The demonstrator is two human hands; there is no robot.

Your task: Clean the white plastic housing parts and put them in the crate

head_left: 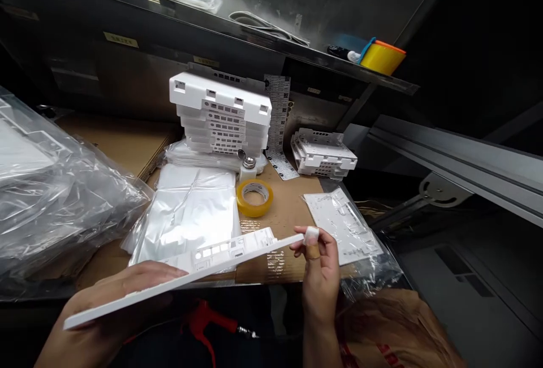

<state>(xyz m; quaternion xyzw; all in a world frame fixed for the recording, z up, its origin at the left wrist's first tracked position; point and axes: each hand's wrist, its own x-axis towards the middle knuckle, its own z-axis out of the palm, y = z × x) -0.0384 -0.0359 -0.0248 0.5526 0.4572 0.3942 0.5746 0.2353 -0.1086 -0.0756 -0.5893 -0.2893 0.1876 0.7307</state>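
Note:
A white plastic panel with moulded slots and a raised far edge is held tilted above the table's front edge. My left hand grips its left part, fingers over the top face and the palm side underneath, partly hidden by the panel. My right hand is closed at the panel's right end, thumb and fingers pinched about the corner. A white cloth-like wrap covers the right thumb tip, with a tan band below it. Just beyond the panel lie a stack of clear plastic bags and a yellow tape roll.
Stacked white plastic parts stand at the back, with a smaller stack to their right. A small metal-lidded bottle stands behind the tape. Another panel lies right. A red air gun hangs below. A metal shelf overhangs.

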